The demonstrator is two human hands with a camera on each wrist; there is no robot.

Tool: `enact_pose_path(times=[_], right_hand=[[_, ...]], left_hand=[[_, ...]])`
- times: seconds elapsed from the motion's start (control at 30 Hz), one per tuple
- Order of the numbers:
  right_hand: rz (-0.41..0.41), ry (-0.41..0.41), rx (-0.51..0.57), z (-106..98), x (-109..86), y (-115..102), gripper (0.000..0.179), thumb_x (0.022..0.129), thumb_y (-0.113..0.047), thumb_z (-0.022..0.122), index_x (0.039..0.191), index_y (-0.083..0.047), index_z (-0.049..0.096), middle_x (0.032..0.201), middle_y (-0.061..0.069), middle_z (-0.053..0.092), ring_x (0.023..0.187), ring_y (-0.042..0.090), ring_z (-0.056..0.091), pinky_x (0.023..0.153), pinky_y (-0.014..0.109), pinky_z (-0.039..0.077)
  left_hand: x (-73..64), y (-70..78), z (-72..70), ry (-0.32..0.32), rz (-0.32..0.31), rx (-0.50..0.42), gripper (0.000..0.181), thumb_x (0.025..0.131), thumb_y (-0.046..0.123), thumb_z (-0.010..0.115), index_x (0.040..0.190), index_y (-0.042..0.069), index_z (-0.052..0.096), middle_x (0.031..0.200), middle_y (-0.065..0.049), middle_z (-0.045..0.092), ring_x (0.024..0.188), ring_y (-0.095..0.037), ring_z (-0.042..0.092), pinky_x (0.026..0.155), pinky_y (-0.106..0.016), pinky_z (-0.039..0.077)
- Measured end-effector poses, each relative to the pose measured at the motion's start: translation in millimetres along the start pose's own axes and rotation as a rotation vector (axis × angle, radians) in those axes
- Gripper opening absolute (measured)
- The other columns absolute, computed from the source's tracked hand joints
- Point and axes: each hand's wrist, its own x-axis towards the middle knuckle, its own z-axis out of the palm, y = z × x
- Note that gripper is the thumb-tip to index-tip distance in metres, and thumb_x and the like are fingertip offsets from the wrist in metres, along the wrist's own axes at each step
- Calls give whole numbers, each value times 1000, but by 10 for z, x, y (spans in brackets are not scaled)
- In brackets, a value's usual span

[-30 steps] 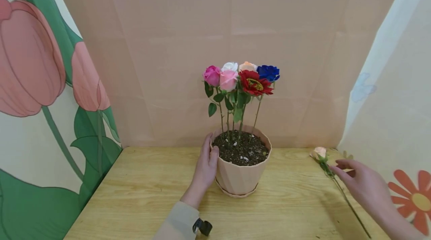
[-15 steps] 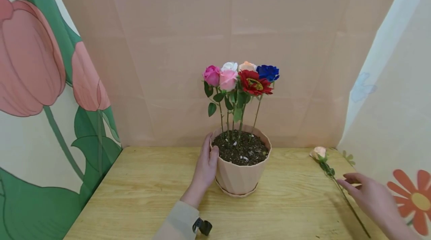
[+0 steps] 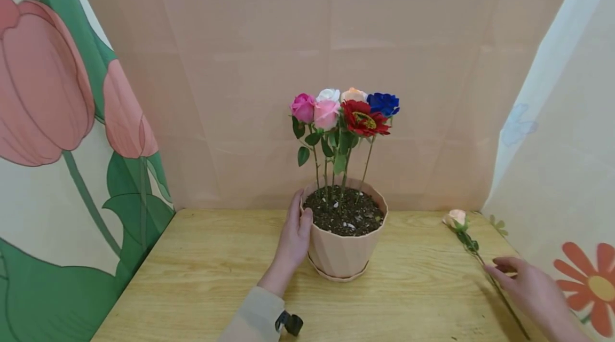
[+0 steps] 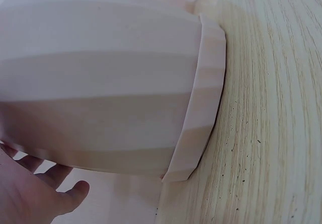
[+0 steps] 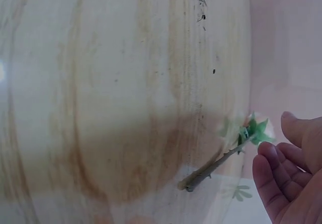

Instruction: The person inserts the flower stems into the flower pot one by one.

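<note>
A pink flower pot, filled with dark soil, stands on the wooden table in the head view. My left hand holds its left side near the rim, thumb toward the front; the left wrist view shows the fingers bent beside the pot's wall. A pale peach rose lies on the table at the right. My right hand hovers beside its stem, thumb and fingers apart. In the right wrist view nothing is between the right fingers, and the stem lies beyond them.
Several artificial flowers stand upright in the soil, including a red one, a blue rose and a pink rose. A beige cloth wall closes the back of the table. Printed panels stand at both sides.
My right hand has moved down along the rose's stem, away from its bloom, toward the near right. The rose, the pot and my left hand have stayed in place.
</note>
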Motion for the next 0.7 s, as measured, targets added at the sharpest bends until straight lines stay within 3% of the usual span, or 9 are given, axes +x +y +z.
enact_pose_path(times=[0.3, 0.7], right_hand=[[40, 34, -13, 126, 17, 88, 80, 108, -64, 62, 130, 12, 70, 119, 30, 74, 99, 50, 70, 75, 59, 55], [38, 15, 19, 205, 36, 141, 78, 105, -62, 68, 128, 13, 71, 112, 27, 77, 98, 46, 71, 79, 61, 55]], left_hand=[[-6, -10, 8, 2, 2, 2, 60, 121, 37, 40, 177, 23, 24, 180, -12, 27, 159, -41, 36, 125, -65, 33], [-13, 10, 7, 3, -12, 12, 61, 121, 38, 39, 177, 24, 24, 180, -13, 27, 157, -44, 39, 124, -67, 34]])
